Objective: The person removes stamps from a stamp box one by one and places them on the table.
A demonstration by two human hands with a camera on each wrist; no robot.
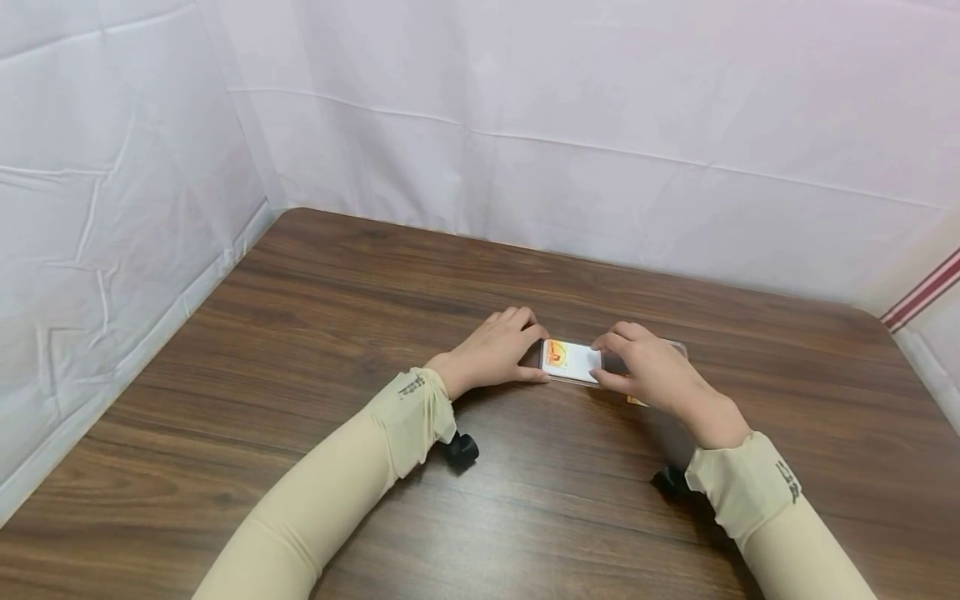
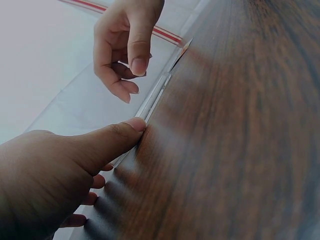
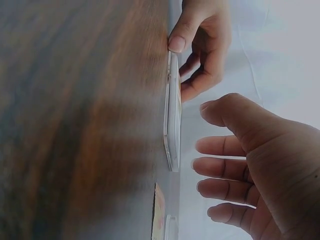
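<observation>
Item: card [image 1: 573, 361], white with an orange picture at its left end, sealed in a flat clear case. It lies flat on the brown wooden table [image 1: 315, 333], near the middle and a little toward the right, with its long axis running left to right. The case's clear right end shows past the right hand's knuckles; a second small piece with an orange edge [image 3: 158, 215] lies on the table just near of it, partly hidden under that hand.

Left hand [image 1: 495, 354]: rests on the table at the card's left end. Its thumb [image 2: 117, 137] presses against the near edge of the case and its curled fingers sit at the far left corner, so the hand pinches that short end. The wrist is low and the forearm comes in from the near left.

Right hand [image 1: 652, 371]: arched over the right half of the case. In the right wrist view its fingers [image 3: 220, 147] are spread and gently bent, standing apart from the case's face and closed on nothing. Whether a fingertip touches the card's edge cannot be told from the head view.

Relation: both hands are at the card, one per end. The left one has the firmer hold, and the card lies directly below the right palm.

Surroundings: white cloth walls [image 1: 525, 125] on the left and far sides; a red-striped band at the far right.
</observation>
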